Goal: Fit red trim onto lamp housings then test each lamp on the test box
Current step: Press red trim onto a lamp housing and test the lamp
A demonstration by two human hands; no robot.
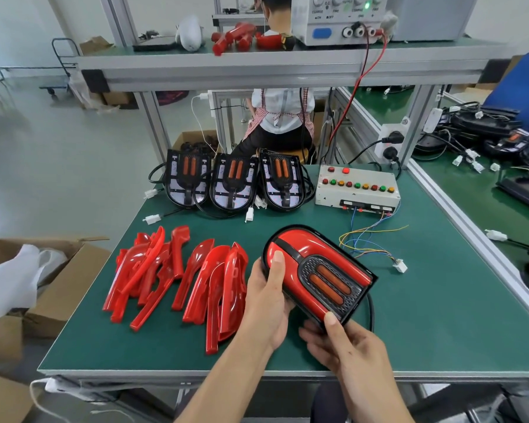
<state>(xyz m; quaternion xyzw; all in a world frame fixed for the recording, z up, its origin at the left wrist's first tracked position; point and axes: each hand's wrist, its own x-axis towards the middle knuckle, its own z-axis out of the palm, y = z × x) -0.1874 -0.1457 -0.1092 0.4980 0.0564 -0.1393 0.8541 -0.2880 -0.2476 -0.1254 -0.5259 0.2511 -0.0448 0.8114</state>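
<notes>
The lamp (pixel 316 276) is gripped by both hands: the left hand (pixel 268 303) is curled round its rounded end, thumb on the red trim, and its square end is pinched by the right hand (pixel 344 343). Its long axis is slanted, rounded end toward the test box (pixel 358 189). Loose trim pieces (pixel 177 279) are piled left of the lamp; three untrimmed housings (pixel 234 183) are lined up behind it.

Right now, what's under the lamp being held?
Under the lamp: left hand and right hand gripping it, and its black cable trailing down. The lamp's underside and the mat directly beneath are hidden.
</notes>
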